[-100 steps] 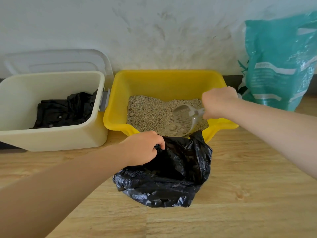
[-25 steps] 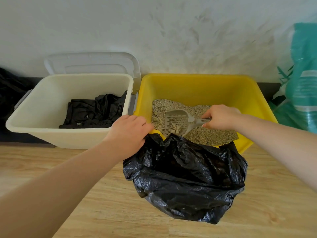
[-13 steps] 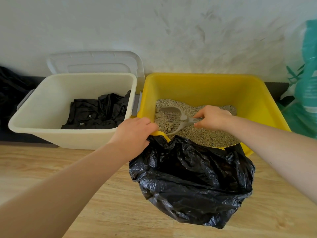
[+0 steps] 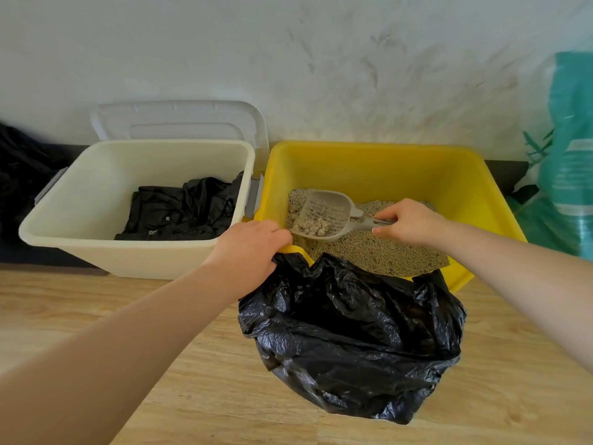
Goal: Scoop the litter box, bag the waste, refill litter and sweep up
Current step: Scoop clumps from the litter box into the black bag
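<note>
The yellow litter box [image 4: 378,162] stands against the wall with grey litter [image 4: 378,252] in its near half. My right hand [image 4: 409,223] grips the handle of a grey slotted scoop [image 4: 324,213], held above the litter at the box's left side with pale clumps in its bowl. My left hand [image 4: 247,248] pinches the rim of a black waste bag [image 4: 353,335] at the box's front left corner. The bag hangs open in front of the box on the wooden floor.
A cream storage bin [image 4: 96,187] with black bags [image 4: 183,210] inside sits left of the litter box, its white lid [image 4: 179,120] leaning on the wall behind. A teal litter bag [image 4: 571,149] stands at the right. Wooden floor [image 4: 128,380] lies in front.
The scoop has moved left across the litter and lifted, now carrying clumps. My left hand keeps hold of the bag rim. The view has shifted slightly.
</note>
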